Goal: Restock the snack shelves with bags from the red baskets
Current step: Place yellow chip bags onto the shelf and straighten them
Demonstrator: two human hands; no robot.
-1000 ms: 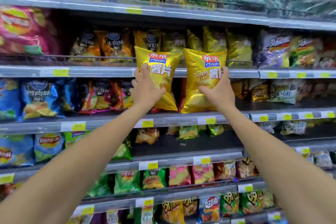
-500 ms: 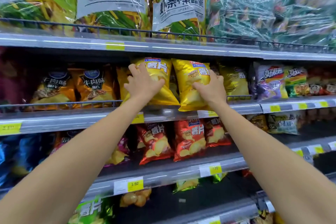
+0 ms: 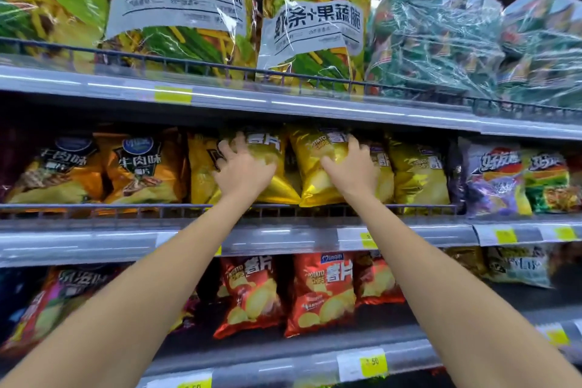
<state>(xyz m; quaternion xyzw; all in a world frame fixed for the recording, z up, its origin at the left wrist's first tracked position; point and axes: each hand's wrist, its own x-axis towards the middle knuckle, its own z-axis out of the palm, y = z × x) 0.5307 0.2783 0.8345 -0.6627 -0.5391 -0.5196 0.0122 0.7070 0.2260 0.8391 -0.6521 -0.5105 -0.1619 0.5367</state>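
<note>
Second shelf down, from the left: orange beef-flavour bags [image 3: 59, 167] stand behind the wire rail [image 3: 126, 207], then the yellow chip section starts. Left hand [image 3: 244, 172] holds the left yellow bag [image 3: 267, 151], fingers spread and curled over its upper left front. That bag is upright, its bottom corner just inside the rail and its top tucked under the shelf above. Right hand [image 3: 349, 172] grips the right yellow bag [image 3: 311, 167], thumb on the front, fingers wrapped round its right edge. Its lower edge is on or just over the rail, can't tell which. The two bags sit side by side, touching or nearly so, with matching yellow bags [image 3: 419, 173] just to their right and purple bags [image 3: 494, 179] further right. Judgement: this pair is almost shelved and needs only a push back and a release from both hands. Red baskets are not in view, so how many bags are left can't be told. One shelf lower, the red chip bags [image 3: 321, 290] have bare dark space to their right, which probably needs stock too. Surface is grey metal shelving [image 3: 94, 239] with yellow price tags [image 3: 373, 362] on the front strips. Top shelf has big clear snack bags [image 3: 179, 3] on the left and green wrapped multipacks [image 3: 434, 31] on the right. Store aisle, dark ceiling at upper right.
</note>
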